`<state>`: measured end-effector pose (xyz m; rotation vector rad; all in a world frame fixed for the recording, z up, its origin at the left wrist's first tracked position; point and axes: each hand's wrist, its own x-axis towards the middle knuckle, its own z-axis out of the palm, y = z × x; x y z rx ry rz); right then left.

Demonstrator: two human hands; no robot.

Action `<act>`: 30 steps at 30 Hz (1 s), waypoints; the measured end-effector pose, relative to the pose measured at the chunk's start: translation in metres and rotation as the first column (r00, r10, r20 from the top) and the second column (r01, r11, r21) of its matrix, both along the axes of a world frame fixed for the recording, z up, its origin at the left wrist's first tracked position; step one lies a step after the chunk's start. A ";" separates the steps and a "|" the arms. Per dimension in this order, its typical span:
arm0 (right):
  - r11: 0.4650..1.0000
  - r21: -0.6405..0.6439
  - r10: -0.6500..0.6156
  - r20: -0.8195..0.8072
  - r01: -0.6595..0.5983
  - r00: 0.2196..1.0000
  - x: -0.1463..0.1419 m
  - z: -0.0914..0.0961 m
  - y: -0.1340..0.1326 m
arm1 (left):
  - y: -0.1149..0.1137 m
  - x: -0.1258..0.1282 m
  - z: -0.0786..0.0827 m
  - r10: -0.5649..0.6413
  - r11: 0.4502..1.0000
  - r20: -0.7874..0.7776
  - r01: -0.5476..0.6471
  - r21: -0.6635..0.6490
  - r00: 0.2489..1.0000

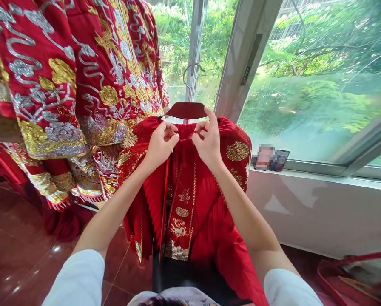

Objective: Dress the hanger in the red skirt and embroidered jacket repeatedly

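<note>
A red skirt (182,199) with gold embroidery hangs by its waistband from a dark red hanger (186,110) with a metal hook. My left hand (163,143) is at the left half of the waistband, thumb and fingers pinched together. My right hand (208,142) pinches at the other half, its index finger raised near the hanger's right end. A thin red cord (187,138) runs between my fingertips along the top of the skirt. Gathered red fabric bunches beyond both hands.
Red jackets (110,76) with gold and silver embroidery hang close on the left. Behind the hanger are framed windows (305,106). A phone-like object (280,160) leans on the sill at right. A black seat (190,276) stands below the skirt.
</note>
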<state>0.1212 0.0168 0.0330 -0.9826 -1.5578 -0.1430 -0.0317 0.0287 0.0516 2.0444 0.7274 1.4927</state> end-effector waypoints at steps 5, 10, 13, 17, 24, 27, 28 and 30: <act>0.974 -0.032 -0.210 0.236 0.224 0.949 0.017 0.000 -0.008 | 0.007 -0.016 0.004 0.072 0.996 -0.157 -0.064 0.057 0.985; 0.904 0.084 -0.394 0.540 0.418 0.744 0.014 -0.002 -0.011 | 0.004 -0.022 0.003 0.114 0.990 -0.250 -0.089 0.109 0.962; 0.890 0.145 -0.438 0.534 0.432 0.723 0.019 -0.001 -0.009 | -0.001 -0.027 0.006 0.249 0.966 -0.356 -0.207 0.153 0.901; 0.919 0.093 -0.387 0.403 0.384 0.829 0.040 0.004 -0.008 | -0.002 -0.034 0.010 0.332 0.942 -0.470 -0.267 0.203 0.818; 0.955 0.103 -0.296 0.430 0.279 0.853 0.067 0.005 -0.017 | -0.005 -0.029 0.008 0.355 0.933 -0.497 -0.267 0.242 0.792; 0.944 0.188 -0.330 0.568 0.272 0.754 0.072 0.009 -0.024 | -0.008 -0.032 0.007 0.354 0.932 -0.509 -0.255 0.256 0.785; 0.952 0.183 -0.307 0.593 0.246 0.744 0.077 0.013 -0.025 | -0.008 -0.035 0.008 0.347 0.933 -0.503 -0.240 0.267 0.791; 0.964 0.162 -0.265 0.584 0.210 0.767 0.092 0.023 -0.023 | -0.004 -0.043 0.013 0.357 0.920 -0.451 -0.223 0.324 0.818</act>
